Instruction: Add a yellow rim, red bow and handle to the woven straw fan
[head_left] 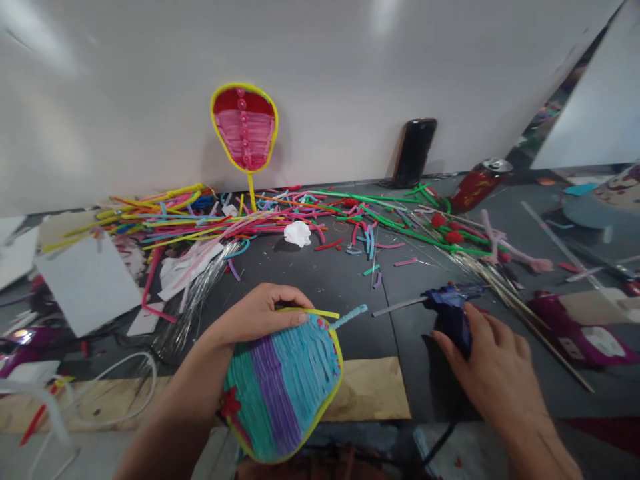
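Note:
My left hand (pixel 270 313) is closed on the upper edge of a fan-shaped pipe cleaner craft (pixel 285 387), thumb on its face. Green, purple and light blue bands fill the craft, with a yellow rim and a red flower at its lower left. A twisted light blue stem (pixel 350 317) points to the upper right, and a loose-ended yellow pipe cleaner (pixel 320 312) runs beside it. To the right, my right hand (pixel 500 360) grips a dark blue glue gun (pixel 450 317) by its handle. A translucent glue stick (pixel 400 306) extends from the gun towards the left.
A pink fan-shaped craft with a yellow rim (pixel 274 127) stands against the white wall. Near it are piled pipe cleaners (pixel 200 220), a crumpled white tissue (pixel 297 233), a phone (pixel 415 152) and a red can (pixel 480 185). Brown cardboard (pixel 373 390) lies at the table's front edge.

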Motion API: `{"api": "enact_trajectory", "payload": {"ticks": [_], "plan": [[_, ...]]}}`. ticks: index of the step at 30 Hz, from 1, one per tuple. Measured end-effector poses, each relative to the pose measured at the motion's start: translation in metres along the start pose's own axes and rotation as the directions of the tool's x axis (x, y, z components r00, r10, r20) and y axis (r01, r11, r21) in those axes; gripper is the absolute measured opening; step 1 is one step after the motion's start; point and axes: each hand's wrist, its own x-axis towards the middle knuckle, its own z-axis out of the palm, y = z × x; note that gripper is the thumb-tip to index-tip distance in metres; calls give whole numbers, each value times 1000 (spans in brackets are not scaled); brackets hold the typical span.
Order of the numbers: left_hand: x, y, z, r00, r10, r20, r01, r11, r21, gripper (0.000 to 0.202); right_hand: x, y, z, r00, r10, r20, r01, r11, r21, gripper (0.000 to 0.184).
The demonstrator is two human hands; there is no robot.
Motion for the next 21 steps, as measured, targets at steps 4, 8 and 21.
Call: {"api": "enact_trajectory", "payload": {"ticks": [4, 8, 21], "plan": [[0, 0, 1, 1000, 6, -7, -6, 1000, 9, 24, 7, -17, -19, 987, -85, -138, 103, 985, 136, 47], [1, 1, 5, 1000, 28, 2, -28, 999, 25, 24, 14, -67, -38, 911, -304, -280, 398, 828, 396, 41], [-1, -3, 8, 999, -9, 43, 13, 996, -88, 53, 32, -140, -25, 872, -474, -122, 454, 690, 564, 17]]}}
